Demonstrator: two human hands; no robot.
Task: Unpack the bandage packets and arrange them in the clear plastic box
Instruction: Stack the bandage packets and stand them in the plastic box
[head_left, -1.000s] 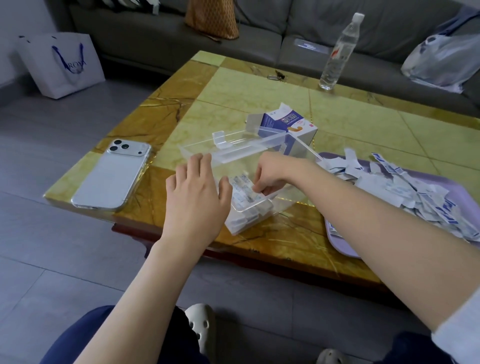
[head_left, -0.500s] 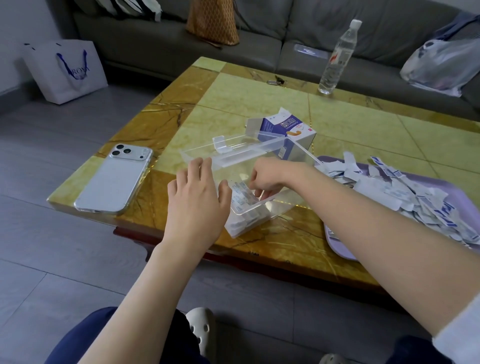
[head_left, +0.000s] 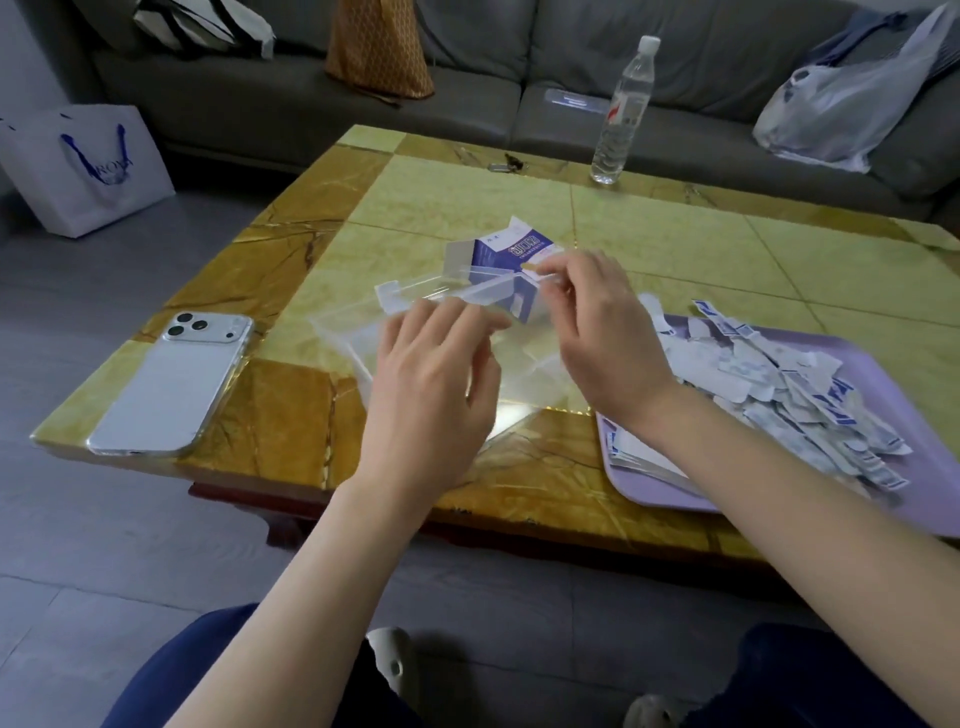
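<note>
Right hand (head_left: 597, 332) has lifted from the clear rectangular plastic box (head_left: 340, 335) to its 1 o'clock rim; blur hides its grip. Left hand (head_left: 431, 374) hovers spread, covering the contents. White-blue bandage packets (head_left: 779, 384) heap at 3 o'clock.

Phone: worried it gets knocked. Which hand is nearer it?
Left. The left hand is over the clear box, right of the phone; the right hand is farther right.
</note>
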